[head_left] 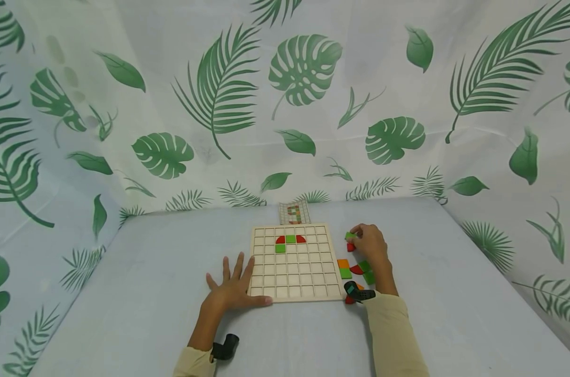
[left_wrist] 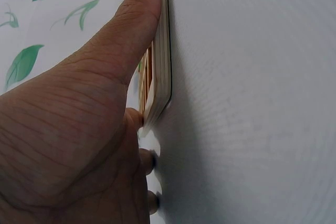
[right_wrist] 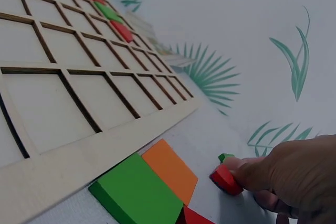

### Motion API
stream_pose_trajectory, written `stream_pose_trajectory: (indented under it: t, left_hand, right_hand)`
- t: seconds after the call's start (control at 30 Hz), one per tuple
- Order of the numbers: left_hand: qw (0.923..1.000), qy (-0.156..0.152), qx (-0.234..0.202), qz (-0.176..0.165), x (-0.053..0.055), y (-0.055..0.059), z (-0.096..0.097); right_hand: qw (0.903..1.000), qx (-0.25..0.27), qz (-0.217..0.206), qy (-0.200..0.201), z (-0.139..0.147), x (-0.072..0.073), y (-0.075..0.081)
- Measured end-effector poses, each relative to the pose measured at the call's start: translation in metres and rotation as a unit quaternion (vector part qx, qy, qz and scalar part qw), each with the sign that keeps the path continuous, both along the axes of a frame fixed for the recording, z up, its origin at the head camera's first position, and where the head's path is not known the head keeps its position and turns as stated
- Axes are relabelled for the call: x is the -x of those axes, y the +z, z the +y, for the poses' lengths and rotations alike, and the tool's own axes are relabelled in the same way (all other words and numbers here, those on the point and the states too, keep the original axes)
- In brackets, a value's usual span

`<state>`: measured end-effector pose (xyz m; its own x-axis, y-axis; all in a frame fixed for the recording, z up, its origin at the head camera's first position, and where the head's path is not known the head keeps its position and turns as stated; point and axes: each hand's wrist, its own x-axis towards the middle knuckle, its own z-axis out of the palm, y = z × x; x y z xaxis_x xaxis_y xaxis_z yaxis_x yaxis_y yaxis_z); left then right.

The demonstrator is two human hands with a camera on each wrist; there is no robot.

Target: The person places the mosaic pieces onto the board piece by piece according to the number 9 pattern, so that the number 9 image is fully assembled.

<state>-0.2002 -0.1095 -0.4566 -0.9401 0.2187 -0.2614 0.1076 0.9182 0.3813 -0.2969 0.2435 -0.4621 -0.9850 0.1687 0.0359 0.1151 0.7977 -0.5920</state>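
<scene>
A wooden grid board [head_left: 299,277] lies flat, with two red quarter-round tiles [head_left: 301,239] and two green square tiles [head_left: 291,239] in its upper cells. My left hand [head_left: 230,290] has its fingers spread at the board's near left corner, the thumb [left_wrist: 142,9] along the front edge. Right of the board, my right hand [head_left: 372,243] pinches a green tile [head_left: 349,235] between thumb and fingers. Right by the thumb in the right wrist view is a red tile [right_wrist: 226,180], while the green one is mostly hidden behind the thumb.
Along the board's right side lie an orange tile [right_wrist: 170,169], a green square [right_wrist: 137,192], a red tile [head_left: 357,269] and several others, partly under the right wrist. A printed pattern card [head_left: 294,212] sits behind the board. Leaf-patterned cloth [head_left: 275,104] rises at the back and sides.
</scene>
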Motion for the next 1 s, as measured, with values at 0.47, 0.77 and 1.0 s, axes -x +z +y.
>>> stream_pose_trajectory:
  t: [0.47, 0.77, 1.0]
  left_hand:
    - [1.0, -0.001, 0.004, 0.001, 0.0, 0.003, 0.0]
    - [1.0, 0.001, 0.004, 0.0, -0.002, 0.005, 0.001]
    - [1.0, 0.001, 0.005, 0.0, -0.001, 0.004, 0.001]
  right_hand:
    - [0.9999, 0.008, 0.005, 0.009, -0.004, 0.0, -0.004]
    - [0.9975, -0.008, 0.059, 0.038, -0.011, 0.002, -0.008]
    - [0.9944, -0.035, 0.074, 0.067, -0.017, 0.003, -0.009]
